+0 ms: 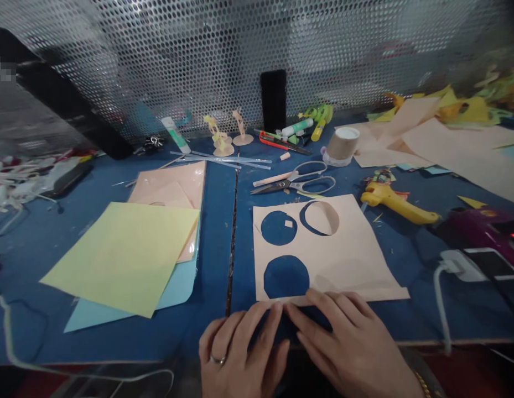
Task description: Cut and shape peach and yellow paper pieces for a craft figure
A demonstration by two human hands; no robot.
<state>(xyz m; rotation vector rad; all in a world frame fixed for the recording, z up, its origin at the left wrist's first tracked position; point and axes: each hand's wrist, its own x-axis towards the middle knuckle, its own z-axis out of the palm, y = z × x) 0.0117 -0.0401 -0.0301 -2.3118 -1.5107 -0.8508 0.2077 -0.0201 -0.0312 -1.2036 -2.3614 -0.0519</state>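
A pale pink sheet [348,265] with round holes cut in it lies flat on the blue table, its near edge folded in a narrow strip. My left hand [244,351], with a ring on it, has its fingertips at the near left corner of that strip. Beside it, my right hand [343,337] presses the folded edge with bent fingers, the index tip close to the left fingertips. A curled pink disc [326,218] shows in the upper right hole. Scissors [296,182] lie just beyond the sheet.
Yellow paper [128,254] lies on blue and pink sheets at the left. A yellow glue gun [398,204], a white charger [462,266] and a cable are at the right. Behind stand a tape roll [342,145] and a phone [274,99] against perforated metal.
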